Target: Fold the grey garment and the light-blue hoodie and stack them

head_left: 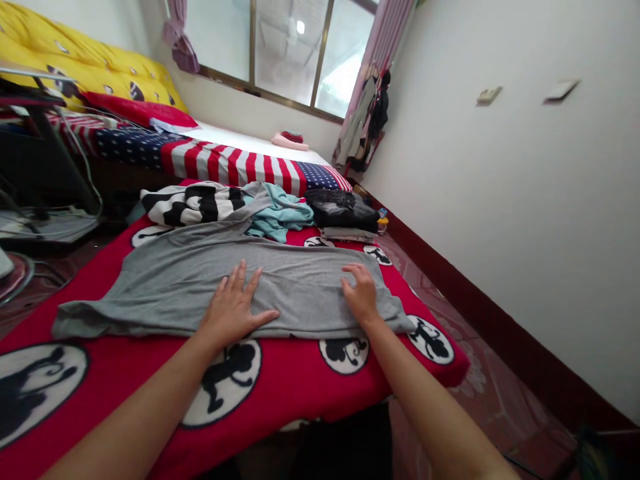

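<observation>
At the far left, a yellow patterned cushion [107, 60] is placed against the wall, and a red pillow [143, 112] is positioned in front of it. A bed [240, 163] below the window is partly covered by a stars-and-stripes cloth. In the foreground, a red blanket [280, 373] with round monkey motifs is spread beneath the clothes.

A grey garment [185, 267] is laid broadly across the red blanket, its lower edge turned toward the viewer and its left end slightly rumpled. Beyond its left part, a black-and-white cloth [195, 203] is heaped loosely. The left hand [233, 308] is released, with its fingers spread and its palm side placed down on the middle of the grey garment.

Next, a light blue cloth [283, 212] is bunched beside the black-and-white cloth. Farther right, dark clothes [343, 208] are stacked on folded grey fabric [350, 234]. The right hand [361, 297] is held at the right part of the grey garment; its fingers are loosely curled and released, and no fabric is seen gripped. At the wall corner, hanging clothes [363, 123] are suspended beside the curtain.
</observation>
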Motion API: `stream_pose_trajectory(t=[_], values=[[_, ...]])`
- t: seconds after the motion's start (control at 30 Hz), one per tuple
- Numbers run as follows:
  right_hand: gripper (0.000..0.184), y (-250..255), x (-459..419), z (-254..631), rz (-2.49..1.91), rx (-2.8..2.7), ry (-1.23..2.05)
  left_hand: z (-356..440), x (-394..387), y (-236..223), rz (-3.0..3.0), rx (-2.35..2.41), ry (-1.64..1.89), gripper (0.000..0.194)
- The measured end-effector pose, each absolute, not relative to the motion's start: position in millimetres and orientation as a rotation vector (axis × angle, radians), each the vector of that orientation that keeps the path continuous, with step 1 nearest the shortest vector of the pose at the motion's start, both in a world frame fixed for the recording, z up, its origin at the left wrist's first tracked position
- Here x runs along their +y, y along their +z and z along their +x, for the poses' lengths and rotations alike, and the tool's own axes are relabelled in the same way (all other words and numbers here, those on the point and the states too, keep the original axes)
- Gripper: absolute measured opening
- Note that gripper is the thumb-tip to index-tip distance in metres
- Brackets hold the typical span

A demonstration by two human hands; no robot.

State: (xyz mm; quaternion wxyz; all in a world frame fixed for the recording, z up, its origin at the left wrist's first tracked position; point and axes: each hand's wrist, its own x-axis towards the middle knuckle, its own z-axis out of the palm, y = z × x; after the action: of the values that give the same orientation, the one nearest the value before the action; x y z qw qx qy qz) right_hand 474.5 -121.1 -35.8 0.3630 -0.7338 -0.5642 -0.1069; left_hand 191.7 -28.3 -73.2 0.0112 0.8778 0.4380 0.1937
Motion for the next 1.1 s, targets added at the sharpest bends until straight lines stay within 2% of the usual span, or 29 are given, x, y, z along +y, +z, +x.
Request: stream_pose_trajectory(t=[0.13, 0.2, 0.3, 0.5, 0.67, 0.73, 0.8, 0.87, 0.93, 1.0, 1.1], values=[[0.03, -36.6, -154.2, 539.3, -2.055, -1.439, -0.243, 191.8, -28.1, -73.1, 2.735, 1.367, 0.602, 0.103], [0.024, -38.1, -160.3, 553.5, -2.101, -1.48, -0.207, 191.4, -27.9, -73.7, 2.738, 1.364, 0.607, 0.103], [0.023, -34.3, -161.9, 559.4, -2.077, -1.527, -0.181, 190.5, -27.9, -75.0, 2.742, 1.349, 0.616, 0.104], [0.038, -25.6, -166.3, 570.4, -2.156, -1.381, -0.274, 190.9, -29.0, -75.1, 2.71, 1.347, 0.63, 0.107], [0.03, -30.9, -168.1, 572.6, -2.486, -1.394, -0.391, 189.5, -35.7, -72.9, 2.699, 1.367, 0.588, 0.108], [0.022, -24.2, -157.8, 557.2, -2.508, -1.447, -0.527, 189.6, -40.3, -70.1, 2.704, 1.361, 0.556, 0.104], [0.023, -13.6, -141.8, 524.1, -2.345, -1.553, -0.596, 192.9, -43.1, -65.5, 2.704, 1.305, 0.54, 0.096], [0.029, -5.4, -125.8, 473.0, -2.073, -1.68, -0.493, 199.3, -41.3, -60.4, 2.707, 1.169, 0.566, 0.08], [0.034, -5.5, -115.1, 413.6, -1.81, -1.853, -0.272, 206.4, -34.2, -57.3, 2.715, 0.957, 0.594, 0.055], [0.046, -15.1, -111.3, 363.1, -1.674, -2.01, -0.062, 210.9, -23.8, -57.6, 2.725, 0.763, 0.575, 0.043], [0.073, -37.6, -118.3, 337.2, -1.673, -2.134, 0.108, 209.8, -10.2, -63.2, 2.75, 0.638, 0.536, 0.042]])
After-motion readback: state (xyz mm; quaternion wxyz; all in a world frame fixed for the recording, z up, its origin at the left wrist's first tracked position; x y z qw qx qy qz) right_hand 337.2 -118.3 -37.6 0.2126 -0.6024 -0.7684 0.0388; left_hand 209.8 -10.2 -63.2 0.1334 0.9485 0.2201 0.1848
